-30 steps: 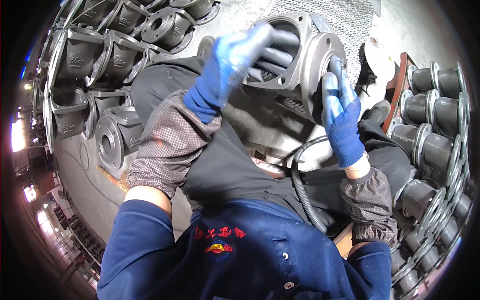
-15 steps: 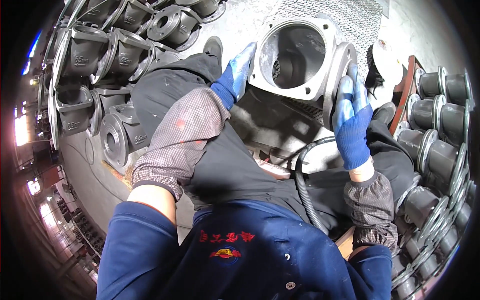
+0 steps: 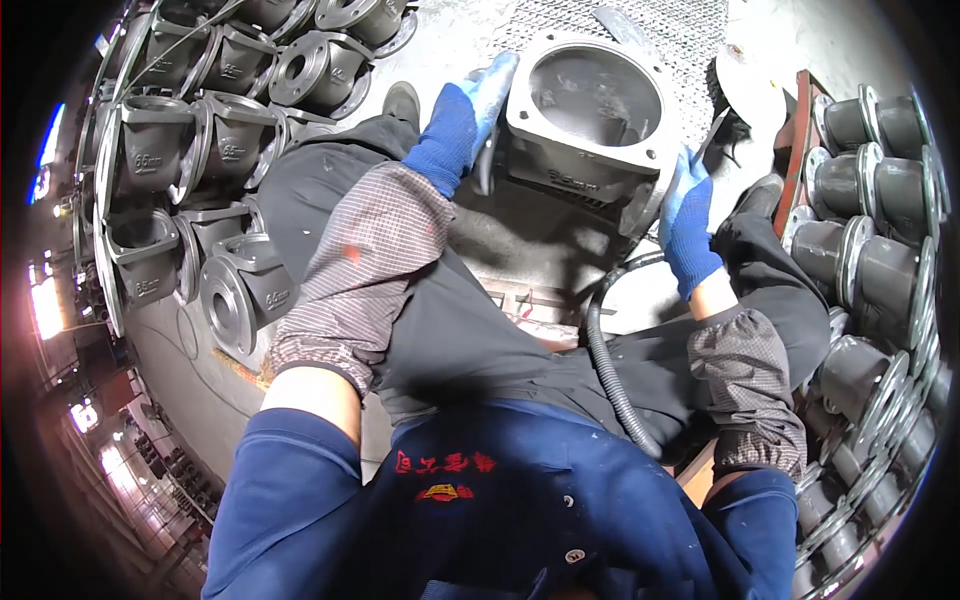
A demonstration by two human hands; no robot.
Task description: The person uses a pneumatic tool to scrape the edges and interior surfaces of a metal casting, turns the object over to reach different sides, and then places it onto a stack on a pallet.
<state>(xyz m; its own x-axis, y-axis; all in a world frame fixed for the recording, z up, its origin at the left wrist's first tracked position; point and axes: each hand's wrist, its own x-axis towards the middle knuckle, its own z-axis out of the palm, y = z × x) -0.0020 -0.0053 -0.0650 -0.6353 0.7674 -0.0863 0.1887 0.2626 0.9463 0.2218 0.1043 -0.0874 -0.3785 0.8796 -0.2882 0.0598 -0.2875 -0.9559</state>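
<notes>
Tilted further since before, the grey cast housing [image 3: 590, 130] now faces its square opening up at twelve o'clock; your left hand [image 3: 462, 115] grips its left edge, your right hand [image 3: 688, 215] clasps its right flange, above your lap

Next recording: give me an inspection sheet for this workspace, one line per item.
Surface: pale concrete floor with a metal mesh grating ahead of the seated person.
Job's things: grey cast housing, square flange opening up, held between both hands.
Clutter: white disc beside a red frame.
Grippers: left hand in a blue glove grips the housing's left edge; right hand, gloved too, grips its right side.
Cables: black corrugated hose across the lap.
Surroundings: flanged grey castings stacked at left and at right.
</notes>
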